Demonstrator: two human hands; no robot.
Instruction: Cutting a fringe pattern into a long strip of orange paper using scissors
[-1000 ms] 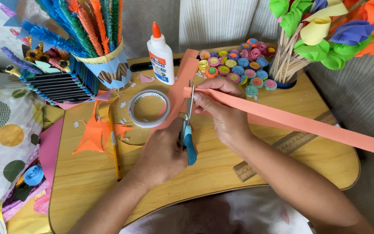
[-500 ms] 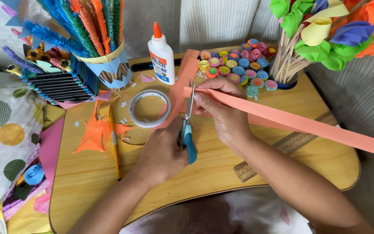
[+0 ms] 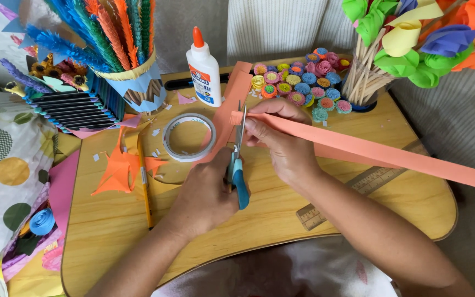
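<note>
The left hand [image 3: 204,195] is clamped on one pair of blue-handled scissors [image 3: 237,159], blades pointing to 12 o'clock. The right hand [image 3: 281,146] pinches one long orange paper strip [image 3: 380,155], whose end meets the blades at centre and runs off toward 4 o'clock. On the wooden counter [image 3: 281,220]: one tape roll [image 3: 189,137] at 9 o'clock of the scissors, one glue bottle [image 3: 204,69] at 11, one pencil [image 3: 145,184], one ruler [image 3: 358,190].

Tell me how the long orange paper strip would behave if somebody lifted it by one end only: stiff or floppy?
Probably floppy. The orange paper strip looks thin and very long, running from the right hand past the table edge, so its free end would likely sag. It seems light; a small push should shift it. It likely tears easily, since the scissors in the left hand cut it.
</note>
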